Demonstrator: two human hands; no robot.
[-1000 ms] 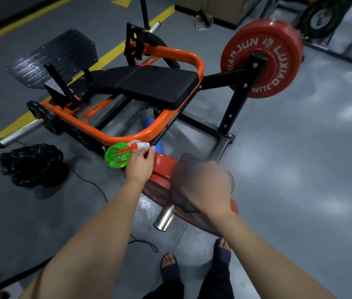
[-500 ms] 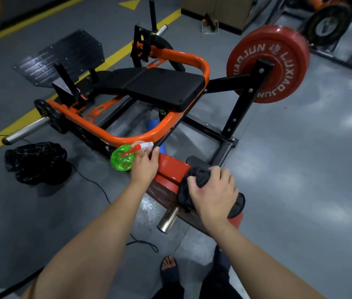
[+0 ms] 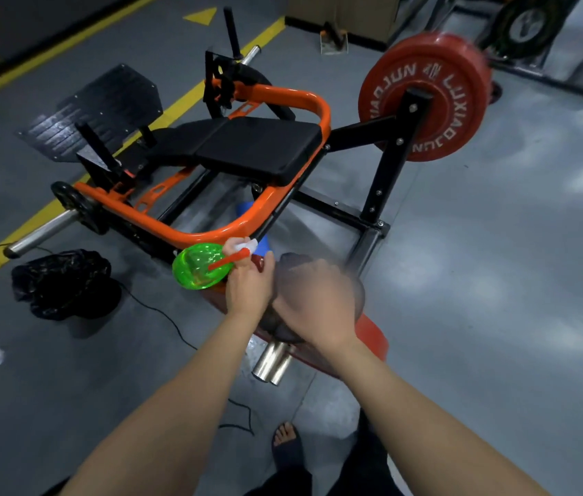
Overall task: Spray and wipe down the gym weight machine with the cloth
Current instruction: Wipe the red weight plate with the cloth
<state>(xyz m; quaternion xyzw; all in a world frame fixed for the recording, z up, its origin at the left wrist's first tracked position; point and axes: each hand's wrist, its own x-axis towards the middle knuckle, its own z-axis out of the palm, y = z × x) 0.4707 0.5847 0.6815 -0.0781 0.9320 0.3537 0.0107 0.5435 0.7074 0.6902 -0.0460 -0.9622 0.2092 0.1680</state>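
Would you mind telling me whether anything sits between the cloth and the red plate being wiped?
Nothing visible does: the right hand, blurred, presses the dark cloth against the near red plate.

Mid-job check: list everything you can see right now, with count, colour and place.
Weight machine frame: one, orange tubing on black bars, centre.
Seat pad: one, black, inside the orange frame.
Far weight plate: one, red with white lettering, upper right.
Near weight plate: one, red, under the hands, mostly hidden.
Chrome sleeve: one, silver, sticking out below the near plate.
Foot plate: one, black, upper left.
Spray bottle: one, green with red-and-white trigger, in the left hand.
Cloth: one, dark, blurred, under the right hand.
Bag: one, black, on the floor at left.
Left hand: gripping the bottle.
Right hand: blurred, pressing the cloth on the near plate.
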